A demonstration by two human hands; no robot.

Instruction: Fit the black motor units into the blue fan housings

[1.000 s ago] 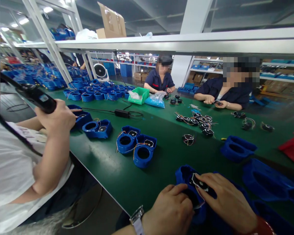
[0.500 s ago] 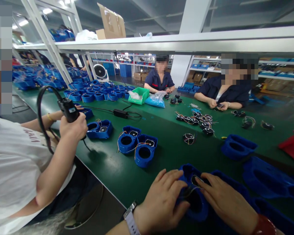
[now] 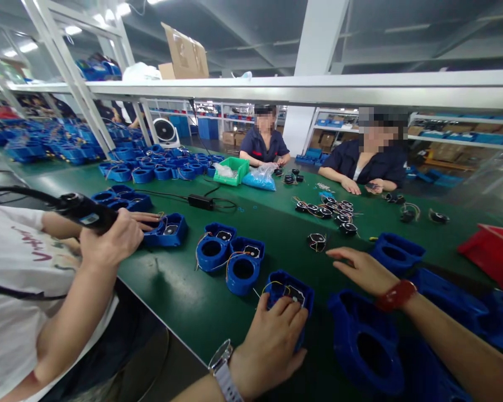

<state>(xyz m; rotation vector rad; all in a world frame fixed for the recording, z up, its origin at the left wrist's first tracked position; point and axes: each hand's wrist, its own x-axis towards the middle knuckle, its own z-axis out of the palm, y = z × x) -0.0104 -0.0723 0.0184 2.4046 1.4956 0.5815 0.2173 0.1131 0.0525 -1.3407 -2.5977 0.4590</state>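
My left hand [image 3: 272, 340] is closed over a blue plastic housing [image 3: 308, 301], fingers curled on its top beside a fitted black motor and thin wires. The hand hides most of the housing's round opening. My right hand [image 3: 362, 268] is stretched forward with fingers apart and nothing in them. Just beyond its fingertips lies a loose black motor with wires [image 3: 317, 241]; a small gap separates them. Two more housings with motors [image 3: 242, 273] stand left of my left hand. An unfitted blue housing [image 3: 339, 335] lies below my right forearm.
At left, a co-worker's hand grips a black power tool [image 3: 88, 215]. Two people sit across the green table [image 3: 184, 301]. Several black motors [image 3: 343, 215], a green bin [image 3: 230, 172], a bag of blue parts [image 3: 260, 178] and a red container [image 3: 492, 257] lie about. A shelf [image 3: 276, 89] spans overhead.
My right hand has left the housing and moved forward toward the loose motor. My left hand has shifted the housing left. The co-worker's tool has swung left.
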